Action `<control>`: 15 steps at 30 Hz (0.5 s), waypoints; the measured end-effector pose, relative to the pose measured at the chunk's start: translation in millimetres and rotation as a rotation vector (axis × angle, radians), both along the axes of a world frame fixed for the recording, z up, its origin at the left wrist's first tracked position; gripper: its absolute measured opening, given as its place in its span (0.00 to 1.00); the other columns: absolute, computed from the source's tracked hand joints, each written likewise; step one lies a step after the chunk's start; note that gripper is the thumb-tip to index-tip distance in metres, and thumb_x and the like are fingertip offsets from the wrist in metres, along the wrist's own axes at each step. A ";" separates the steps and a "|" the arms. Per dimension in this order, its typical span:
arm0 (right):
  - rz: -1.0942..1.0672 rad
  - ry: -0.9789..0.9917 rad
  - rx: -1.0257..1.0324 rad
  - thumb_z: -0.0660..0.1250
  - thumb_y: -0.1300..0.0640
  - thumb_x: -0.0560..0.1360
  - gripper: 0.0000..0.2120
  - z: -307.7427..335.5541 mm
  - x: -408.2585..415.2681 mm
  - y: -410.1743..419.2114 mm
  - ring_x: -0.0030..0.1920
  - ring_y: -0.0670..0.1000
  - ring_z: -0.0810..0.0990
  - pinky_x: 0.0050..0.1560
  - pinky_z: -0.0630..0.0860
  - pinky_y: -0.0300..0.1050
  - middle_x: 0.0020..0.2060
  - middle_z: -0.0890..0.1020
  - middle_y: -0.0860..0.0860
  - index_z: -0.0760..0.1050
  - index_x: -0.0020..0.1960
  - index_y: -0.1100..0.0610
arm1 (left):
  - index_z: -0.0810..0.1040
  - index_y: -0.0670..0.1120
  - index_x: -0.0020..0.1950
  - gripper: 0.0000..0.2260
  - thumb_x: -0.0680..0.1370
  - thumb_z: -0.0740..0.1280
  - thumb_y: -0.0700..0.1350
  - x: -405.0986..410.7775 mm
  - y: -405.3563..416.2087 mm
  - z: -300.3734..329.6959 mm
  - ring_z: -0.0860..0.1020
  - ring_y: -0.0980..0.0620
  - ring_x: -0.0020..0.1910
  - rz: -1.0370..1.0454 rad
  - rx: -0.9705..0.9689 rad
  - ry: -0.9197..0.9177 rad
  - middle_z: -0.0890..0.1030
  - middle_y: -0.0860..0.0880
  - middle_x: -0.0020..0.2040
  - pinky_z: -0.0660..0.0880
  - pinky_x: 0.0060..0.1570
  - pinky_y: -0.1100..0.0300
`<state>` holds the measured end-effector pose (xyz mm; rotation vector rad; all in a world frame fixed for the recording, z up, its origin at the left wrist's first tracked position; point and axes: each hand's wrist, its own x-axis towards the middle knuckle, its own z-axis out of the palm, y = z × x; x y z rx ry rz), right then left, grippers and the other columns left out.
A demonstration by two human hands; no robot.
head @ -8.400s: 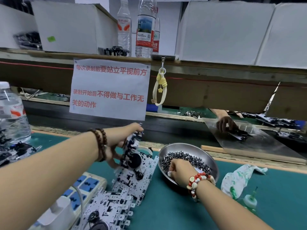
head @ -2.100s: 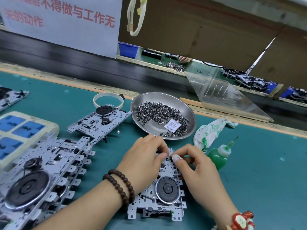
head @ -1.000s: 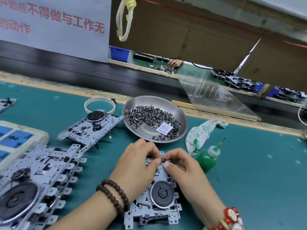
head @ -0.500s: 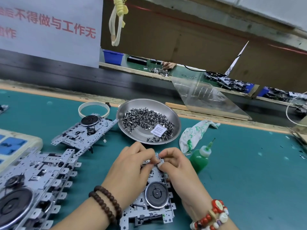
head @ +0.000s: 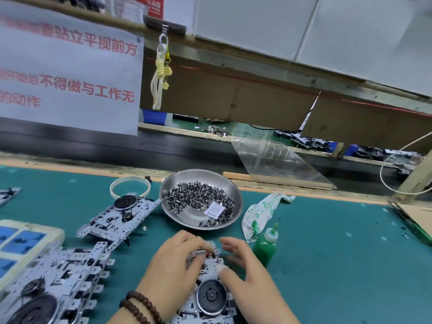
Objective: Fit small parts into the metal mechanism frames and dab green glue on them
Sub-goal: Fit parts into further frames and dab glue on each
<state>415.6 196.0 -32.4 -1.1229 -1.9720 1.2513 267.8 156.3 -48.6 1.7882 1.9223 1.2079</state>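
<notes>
We stand at a worktop (head: 339,265) covered in teal-green matting, edged at the back by a worn wooden strip (head: 70,166) and a dark conveyor belt (head: 93,146). Above it we see a brown wooden shelf (head: 257,90) carrying white boxes (head: 350,31), with a white paper notice (head: 67,73) in red Chinese characters hanging from it. Through the gap below we glimpse a second green bench (head: 187,123) beyond.

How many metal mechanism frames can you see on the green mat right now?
At least 4: one under both hands, one lying left of the steel bowl, a stacked pile at bottom left whose number I cannot tell, and an edge of one at far left.
</notes>
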 end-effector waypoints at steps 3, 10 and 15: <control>-0.195 0.078 0.177 0.68 0.66 0.70 0.21 2.3 23.4 -14.3 0.43 0.35 0.78 0.32 0.70 0.26 0.41 0.81 0.35 0.77 0.41 0.38 | 0.73 0.65 0.43 0.12 0.76 0.65 0.45 -8.3 0.1 2.2 0.69 0.75 0.46 0.089 0.039 -0.104 0.75 0.65 0.46 0.64 0.42 0.81; -0.422 0.037 0.212 0.75 0.64 0.66 0.24 -4.3 55.8 22.2 0.51 0.49 0.70 0.45 0.66 0.40 0.49 0.75 0.37 0.65 0.48 0.42 | 0.74 0.55 0.42 0.04 0.75 0.66 0.47 -18.8 6.8 -0.7 0.75 0.65 0.38 0.215 -0.137 -0.237 0.78 0.58 0.41 0.67 0.31 0.78; -0.230 -0.117 0.131 0.74 0.58 0.68 0.17 -14.1 50.2 39.3 0.55 0.46 0.76 0.54 0.70 0.39 0.46 0.81 0.41 0.71 0.49 0.44 | 0.77 0.53 0.36 0.08 0.75 0.67 0.51 -15.6 14.8 -1.3 0.72 0.61 0.29 0.057 -0.339 -0.259 0.77 0.57 0.31 0.68 0.32 0.73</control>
